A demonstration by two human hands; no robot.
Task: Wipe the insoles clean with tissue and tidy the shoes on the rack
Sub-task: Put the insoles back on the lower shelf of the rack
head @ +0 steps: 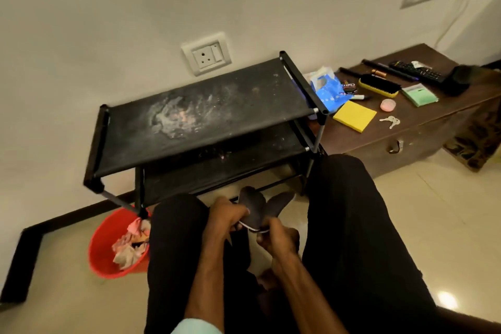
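The dark grey flat insoles [260, 209] are edged with a pale line at the heel end. The black fabric-shelved metal rack [244, 84] is marked on its top shelf by a whitish, pink-tinged dusty smear and scattered pale specks. White and pinkish crumpled tissues [130, 248] are seen in the red round plastic bucket [104, 252]. On the dark brown wooden chest [423, 127] are set a yellow square paper pad [354, 116], a pale green rectangular pad [419, 94], a pink round lid [388, 104], a blue and white plastic packet [329, 92], a yellow-backed, black-bristled brush [379, 87] and a black remote control [416, 72]. The off-white plaster wall [108, 22] is bordered by black skirting [24, 260] above cream glossy floor tiles [433, 211].
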